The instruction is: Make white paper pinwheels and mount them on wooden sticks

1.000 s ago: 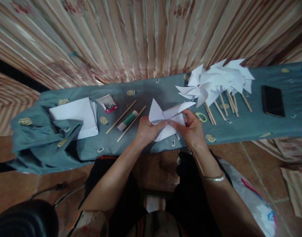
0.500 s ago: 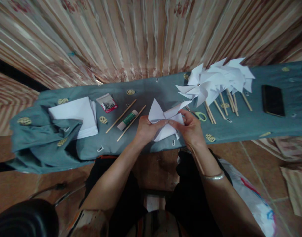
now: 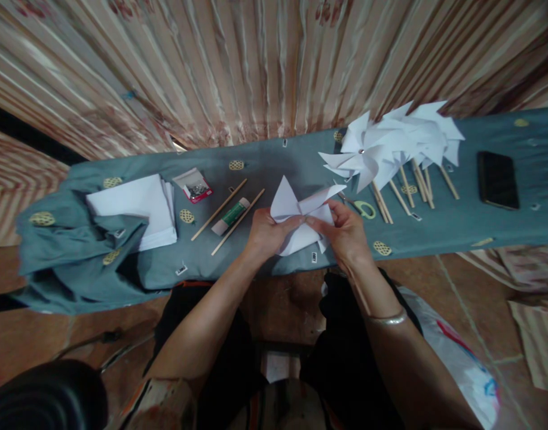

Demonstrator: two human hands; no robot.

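Note:
A white paper pinwheel [image 3: 296, 236] with folded blades is held between both hands over the front of the cloth-covered table. My left hand [image 3: 267, 232] grips its left side, thumb pressed near the centre. On the right side, my right hand [image 3: 348, 230] pinches the paper, its thumb tip close to the left one; the fingers underneath are partly hidden. Left of my hands lie two wooden sticks [image 3: 238, 222] with a green glue stick [image 3: 231, 216] between them. Just beyond my right hand are scissors [image 3: 364, 209] with light green handles.
Several finished pinwheels [image 3: 399, 143] on sticks overlap at the back right, beside a black phone [image 3: 498, 180]. A small box of metal pins [image 3: 194, 186] and a stack of white paper [image 3: 134, 206] lie left on the blue-green cloth [image 3: 282, 164]. A striped curtain [image 3: 256, 65] hangs behind.
Almost nothing differs. Both hands keep their hold on the paper pinwheel, and the view has shifted very slightly.

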